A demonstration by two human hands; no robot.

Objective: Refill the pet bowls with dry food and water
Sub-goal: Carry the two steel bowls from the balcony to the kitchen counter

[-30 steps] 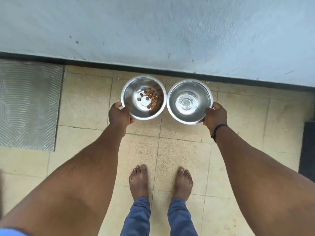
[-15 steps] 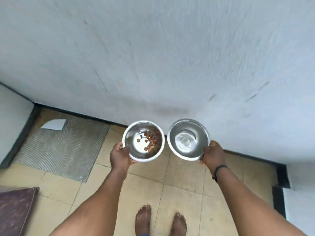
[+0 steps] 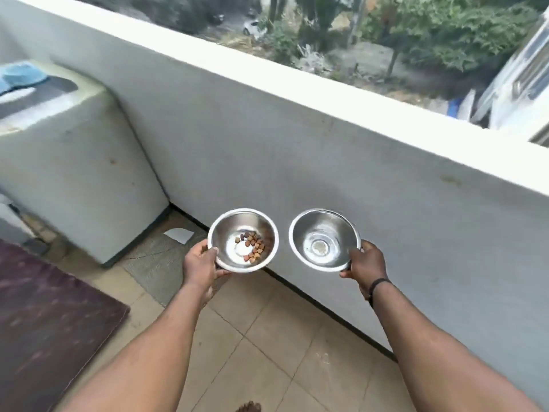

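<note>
A person's bare toes show at the bottom edge on beige floor tiles, with two bare forearms reaching forward above them. The left hand grips the near rim of a round stainless-steel bowl holding a small cluster of brown dry kibble, thumb hooked over the edge and fingers curled beneath. The right hand, a black band around its wrist, pinches the rim of a second round stainless-steel bowl, which holds no kibble; whether it contains water cannot be told. Both bowls are held in the air, side by side and apart. A dark maroon mat lies at left. Beyond stand a grey balcony parapet wall and a white top-loading washing machine, with green trees past the ledge.
</note>
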